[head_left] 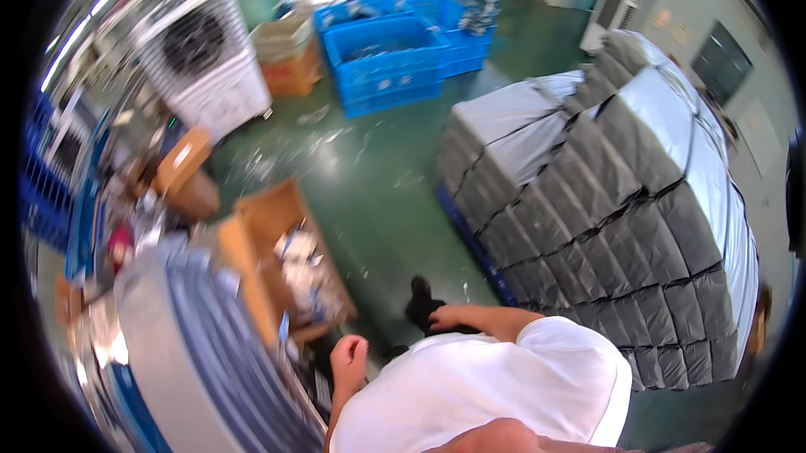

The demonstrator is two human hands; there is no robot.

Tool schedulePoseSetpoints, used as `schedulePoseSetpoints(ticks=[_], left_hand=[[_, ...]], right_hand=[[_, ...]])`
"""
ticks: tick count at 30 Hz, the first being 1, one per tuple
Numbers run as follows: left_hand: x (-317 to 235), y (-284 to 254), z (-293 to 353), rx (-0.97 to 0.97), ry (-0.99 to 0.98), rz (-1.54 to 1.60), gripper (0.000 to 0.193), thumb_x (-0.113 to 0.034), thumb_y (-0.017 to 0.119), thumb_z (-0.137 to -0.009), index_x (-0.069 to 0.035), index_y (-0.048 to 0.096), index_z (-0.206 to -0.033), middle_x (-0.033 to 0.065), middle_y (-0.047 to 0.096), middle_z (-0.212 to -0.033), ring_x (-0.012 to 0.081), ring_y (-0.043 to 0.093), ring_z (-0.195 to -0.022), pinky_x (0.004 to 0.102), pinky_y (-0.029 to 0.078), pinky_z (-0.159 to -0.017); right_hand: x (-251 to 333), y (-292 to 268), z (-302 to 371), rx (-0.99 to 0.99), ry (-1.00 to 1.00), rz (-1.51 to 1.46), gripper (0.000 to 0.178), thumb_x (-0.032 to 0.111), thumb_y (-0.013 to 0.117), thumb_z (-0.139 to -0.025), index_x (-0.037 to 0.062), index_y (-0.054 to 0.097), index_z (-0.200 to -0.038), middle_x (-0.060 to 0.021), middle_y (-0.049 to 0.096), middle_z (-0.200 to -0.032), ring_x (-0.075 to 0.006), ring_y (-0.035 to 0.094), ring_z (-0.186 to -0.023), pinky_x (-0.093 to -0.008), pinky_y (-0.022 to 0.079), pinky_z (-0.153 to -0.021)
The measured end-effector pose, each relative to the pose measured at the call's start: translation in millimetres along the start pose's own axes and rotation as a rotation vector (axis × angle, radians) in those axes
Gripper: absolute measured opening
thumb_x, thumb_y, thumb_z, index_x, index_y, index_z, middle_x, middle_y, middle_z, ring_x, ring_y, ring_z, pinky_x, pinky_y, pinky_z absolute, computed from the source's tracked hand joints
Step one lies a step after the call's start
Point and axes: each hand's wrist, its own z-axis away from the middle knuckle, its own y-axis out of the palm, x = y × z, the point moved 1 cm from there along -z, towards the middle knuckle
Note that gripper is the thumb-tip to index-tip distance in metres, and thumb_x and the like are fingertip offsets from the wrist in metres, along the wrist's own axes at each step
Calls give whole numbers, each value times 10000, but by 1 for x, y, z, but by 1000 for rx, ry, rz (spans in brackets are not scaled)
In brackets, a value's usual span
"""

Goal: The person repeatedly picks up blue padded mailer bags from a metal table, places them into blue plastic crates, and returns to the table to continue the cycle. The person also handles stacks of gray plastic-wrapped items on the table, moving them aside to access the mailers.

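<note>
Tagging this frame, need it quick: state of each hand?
Left hand: loosely closed, nothing visible in it, near the open cardboard box.
Right hand: over the dark clothing; open or closed can't be told.

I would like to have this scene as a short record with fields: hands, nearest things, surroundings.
Left hand: fingers curled, no held thing visible; near the open brown cardboard box
Right hand: by the dark trouser leg, contact unclear; no held thing visible
Box contents: pale, crumpled pieces, material unclear
Right side: tall strapped stack of grey bundles on a blue pallet
Background: blue rectangular plastic crates, white fan unit
Floor: glossy green
</note>
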Motion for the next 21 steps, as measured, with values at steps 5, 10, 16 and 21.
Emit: schedulePoseSetpoints(ticks=[5,10,16,21], left_hand=[[-62,87,-203,64,146,-7,78,-78,544,-819,-8,537,-784,2,499,-708,70,458,-633,194,386,-581],[-94,101,-319,168,85,18,67,-67,512,-844,-12,533,-812,-3,501,-714,60,458,-642,190,386,-590],[-99,94,-446,207,48,-63,87,-79,533,-834,-8,532,-784,-10,506,-692,46,452,-616,183,373,-553],[-87,56,-557,116,62,-95,95,-97,547,-818,-5,573,-812,31,550,-718,96,511,-675,236,428,-618]], right_hand=[[-112,-158,13,-214,-6,-109,437,406,500,-828,70,542,-1105,-171,578,-1059,-341,541,-980,-419,420,-839],[-123,-252,-20,-296,-3,-227,445,393,515,-833,48,531,-1114,-154,605,-995,-325,567,-920,-410,438,-788],[-100,-387,-90,-331,-205,-431,430,384,526,-828,18,563,-1052,-170,603,-984,-308,567,-914,-387,441,-778],[-142,-484,-171,-223,-204,-443,448,375,463,-869,16,522,-1131,-140,566,-1109,-261,532,-1015,-346,409,-863]])
